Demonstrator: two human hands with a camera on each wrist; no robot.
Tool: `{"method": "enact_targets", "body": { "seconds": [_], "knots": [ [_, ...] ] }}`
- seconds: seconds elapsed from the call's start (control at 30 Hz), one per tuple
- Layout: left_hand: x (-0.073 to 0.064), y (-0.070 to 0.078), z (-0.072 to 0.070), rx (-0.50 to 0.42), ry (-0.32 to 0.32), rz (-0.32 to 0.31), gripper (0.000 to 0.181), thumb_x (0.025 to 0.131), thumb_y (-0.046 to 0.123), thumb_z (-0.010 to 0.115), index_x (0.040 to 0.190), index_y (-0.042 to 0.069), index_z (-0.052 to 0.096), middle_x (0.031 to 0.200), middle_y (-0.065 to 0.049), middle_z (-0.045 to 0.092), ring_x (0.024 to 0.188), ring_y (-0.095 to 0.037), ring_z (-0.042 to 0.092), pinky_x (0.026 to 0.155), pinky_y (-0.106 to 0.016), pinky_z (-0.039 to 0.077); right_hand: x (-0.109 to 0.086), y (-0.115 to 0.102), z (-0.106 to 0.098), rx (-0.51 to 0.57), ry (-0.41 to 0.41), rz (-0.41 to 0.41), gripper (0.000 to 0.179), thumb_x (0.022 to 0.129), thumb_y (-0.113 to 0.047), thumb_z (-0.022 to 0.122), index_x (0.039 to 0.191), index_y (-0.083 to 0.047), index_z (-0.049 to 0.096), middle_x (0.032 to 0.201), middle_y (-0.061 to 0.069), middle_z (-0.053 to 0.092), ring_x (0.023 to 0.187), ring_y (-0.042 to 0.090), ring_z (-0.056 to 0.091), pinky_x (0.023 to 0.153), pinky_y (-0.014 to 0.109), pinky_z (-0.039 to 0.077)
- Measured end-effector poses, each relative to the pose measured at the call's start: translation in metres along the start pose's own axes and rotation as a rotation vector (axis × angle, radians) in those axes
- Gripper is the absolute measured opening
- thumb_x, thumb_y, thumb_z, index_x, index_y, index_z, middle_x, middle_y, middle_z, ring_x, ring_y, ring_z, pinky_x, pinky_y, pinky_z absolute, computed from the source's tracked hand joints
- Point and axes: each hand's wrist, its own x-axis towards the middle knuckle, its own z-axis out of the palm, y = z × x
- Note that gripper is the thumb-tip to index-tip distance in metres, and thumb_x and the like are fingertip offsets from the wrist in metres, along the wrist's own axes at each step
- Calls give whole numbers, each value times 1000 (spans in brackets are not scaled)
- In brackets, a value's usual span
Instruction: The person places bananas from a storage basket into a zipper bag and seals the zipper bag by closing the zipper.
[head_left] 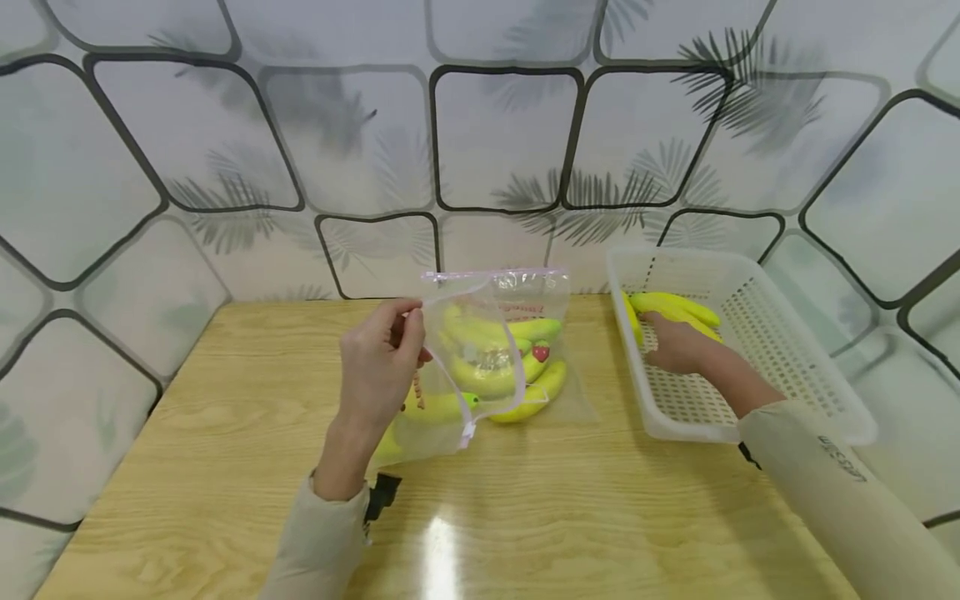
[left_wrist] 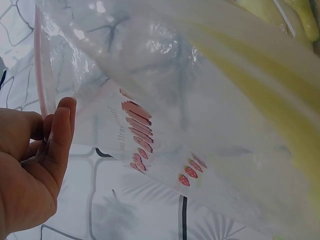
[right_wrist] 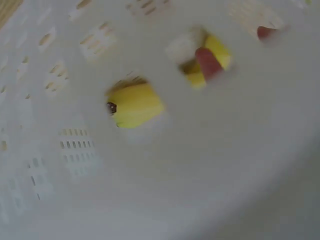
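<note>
My left hand (head_left: 378,358) pinches the rim of a clear zip bag (head_left: 519,371), whose mouth gapes to the right with a slider at its lower end. Yellow bananas (head_left: 438,407) show through its plastic. In the left wrist view, thumb and fingers hold the zip edge of the bag (left_wrist: 135,130), printed with strawberries. A second zip bag (head_left: 528,287) lies behind, with several bananas (head_left: 551,382) inside. My right hand (head_left: 678,346) reaches into a white basket, its fingers at yellow bananas (head_left: 675,307); I cannot tell whether it grips one. Through the basket's holes, a fingertip (right_wrist: 208,62) overlaps yellow.
The white perforated plastic basket (head_left: 813,358) stands at the right of the wooden table (head_left: 555,517), its raised rim around my right hand. A patterned cloth wall (head_left: 502,137) rises behind the table and along both sides.
</note>
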Motion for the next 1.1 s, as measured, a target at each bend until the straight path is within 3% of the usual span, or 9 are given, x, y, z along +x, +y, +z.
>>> {"method": "enact_targets", "body": {
  "seconds": [0.07, 0.17, 0.27, 0.37, 0.5, 0.73, 0.83, 0.97, 1.1],
  "knots": [
    [0, 0, 0, 2, 2, 1, 13, 95, -3, 58, 102, -8, 68, 62, -11, 64, 47, -13, 62, 44, -15, 48, 4, -2, 6, 9, 11, -33, 66, 98, -11, 51, 149, 15, 16, 108, 36, 61, 63, 26, 54, 67, 43, 47],
    [-1, -1, 0, -3, 0, -4, 13, 95, -3, 59, 102, -8, 68, 63, -11, 64, 48, -13, 62, 44, -14, 48, 7, -4, 16, 4, 86, -56, 55, 100, -13, 51, 142, 15, 30, 124, 39, 54, 83, 39, 63, 76, 48, 50],
    [-1, 0, 1, -9, -7, -15, 13, 96, -2, 58, 102, -8, 68, 64, -11, 64, 49, -12, 62, 45, -14, 48, 9, -3, 23, -6, 183, -34, 40, 101, -14, 51, 128, 15, 44, 115, 36, 59, 94, 42, 62, 78, 50, 51],
    [-1, 1, 1, -9, -8, -22, 13, 97, -1, 57, 102, -7, 68, 64, -13, 64, 49, -13, 62, 45, -14, 48, 12, 0, 28, 2, 251, 0, 33, 100, -13, 50, 120, 12, 50, 102, 28, 63, 82, 34, 59, 73, 47, 50],
    [0, 1, 1, -7, -6, -18, 13, 97, -1, 57, 102, -8, 68, 64, -13, 65, 49, -13, 62, 45, -14, 48, 14, 6, 31, 16, 309, 35, 36, 99, -12, 47, 124, 14, 51, 101, 27, 64, 75, 28, 56, 68, 43, 49],
    [1, 1, 0, 0, -3, -8, 13, 96, -1, 58, 101, -7, 68, 63, -10, 64, 49, -12, 62, 45, -14, 48, 4, 16, 30, 198, 371, 61, 44, 100, -11, 38, 132, 17, 45, 82, 16, 60, 54, 17, 43, 52, 32, 39],
    [1, 2, -1, 3, -5, -10, 13, 96, -1, 58, 101, -7, 68, 63, -10, 64, 49, -12, 62, 45, -14, 48, -4, 18, 27, 272, 365, 73, 46, 100, -12, 37, 134, 19, 42, 97, 27, 63, 62, 23, 58, 55, 33, 47],
    [1, 2, -2, 1, -1, -13, 13, 96, -2, 58, 101, -7, 68, 64, -11, 65, 49, -12, 62, 45, -15, 48, -12, 18, 24, 405, 361, 105, 48, 101, -14, 35, 136, 18, 37, 119, 40, 57, 86, 37, 71, 67, 39, 60],
    [1, 2, -2, 0, 0, -16, 13, 96, -2, 58, 101, -7, 69, 64, -11, 64, 48, -12, 62, 45, -15, 48, -19, 18, 18, 537, 416, 145, 51, 101, -17, 35, 139, 17, 34, 128, 43, 49, 85, 30, 73, 71, 36, 61]
  ]
}}
